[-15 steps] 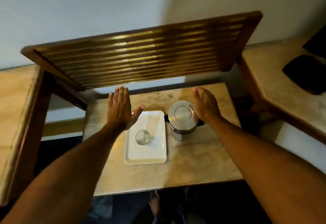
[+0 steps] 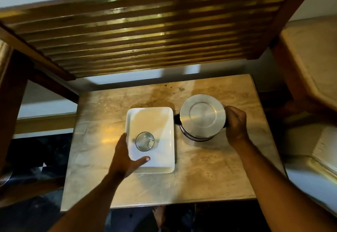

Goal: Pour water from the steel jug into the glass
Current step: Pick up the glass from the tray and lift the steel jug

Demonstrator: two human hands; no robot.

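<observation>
Left hand [image 2: 125, 158] spread open at tray's left edge – thumb lies over near-left rim, fingers along side. White tray [image 2: 165, 122] flat on desk [image 2: 209, 168], landmark. Glass [image 2: 145, 141] upright inside tray, near-left part, apart from thumb. Steel jug [image 2: 201, 116] just right of tray, lid on. Right hand [image 2: 235, 124] closed around jug's right side.

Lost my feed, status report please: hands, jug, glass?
Right hand gripping steel jug, lid on. Left hand on white tray edge. Glass upright on tray. Nothing between jug and glass.
</observation>
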